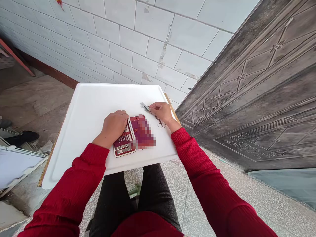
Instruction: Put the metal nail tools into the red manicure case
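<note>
Left hand [115,125] lies over the tooled half of the open case [134,122], fingers curled; grip unclear. Right hand [161,112] pinches a metal tool [145,106] right of case; lowering wrist could knock scissors [161,125].

My left hand [115,125] hides the manicure case's far left corner; the case [135,127] is partly pixelated. Silver tool [144,106] at my right hand [161,112]: too small to identify. Embossed door [247,89] cut off right.

The left hand [115,125] lies over an open manicure case [134,125]; the right hand [161,111] pinches a metal tool [145,106].
</note>
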A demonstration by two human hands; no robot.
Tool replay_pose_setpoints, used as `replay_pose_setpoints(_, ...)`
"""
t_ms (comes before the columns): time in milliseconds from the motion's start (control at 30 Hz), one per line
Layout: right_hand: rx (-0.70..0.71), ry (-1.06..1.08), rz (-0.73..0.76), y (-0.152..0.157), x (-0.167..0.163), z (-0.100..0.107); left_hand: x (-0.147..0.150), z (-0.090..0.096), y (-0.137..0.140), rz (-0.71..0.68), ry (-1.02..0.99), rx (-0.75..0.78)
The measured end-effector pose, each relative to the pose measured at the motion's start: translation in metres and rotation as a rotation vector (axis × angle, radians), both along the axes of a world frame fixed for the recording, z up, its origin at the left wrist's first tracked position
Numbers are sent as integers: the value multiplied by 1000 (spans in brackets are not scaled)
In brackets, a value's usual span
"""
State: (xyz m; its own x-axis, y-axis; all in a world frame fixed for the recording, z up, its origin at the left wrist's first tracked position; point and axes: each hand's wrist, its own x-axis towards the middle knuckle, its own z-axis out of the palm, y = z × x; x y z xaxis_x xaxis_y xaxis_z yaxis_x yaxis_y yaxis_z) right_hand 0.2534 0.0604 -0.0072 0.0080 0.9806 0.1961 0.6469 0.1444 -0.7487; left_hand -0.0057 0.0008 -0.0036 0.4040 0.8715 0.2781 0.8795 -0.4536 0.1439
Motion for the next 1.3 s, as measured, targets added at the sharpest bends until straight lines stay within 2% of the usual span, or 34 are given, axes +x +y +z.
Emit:
replay_pose_setpoints(167, 40, -108, -99, 7, 7, 5, 0, 1, 0, -4, 6, 1)
replay_pose_setpoints(300, 33, -303, -102, 15, 8, 10, 0, 1, 0, -1, -9, -1)
replay_pose_setpoints(433, 21, -364, -102, 21, 4, 8, 0, 2, -1, -6, -24, -6)
replay_pose_setpoints(533, 27, -291, -95, 22, 3, 2, 1, 2, -1, -6, -7, -7)
replay_pose_setpoints(900, 58, 265, -51, 17, 22, -3, 1, 3, -1, 2, -4, -21)
replay_pose_setpoints(1133, 147, 325, -35, 6, 6, 4, 3, 4, -2, 70, -165, 18)
replay_pose_setpoints(1200, 123, 362, 25, 2, -1, 5, 5, 6, -4, 112, -234, -8)
replay_pose_setpoints(1300, -18, 424, 212, -4, -8, 6, 9, 10, -6, 178, -354, -72)
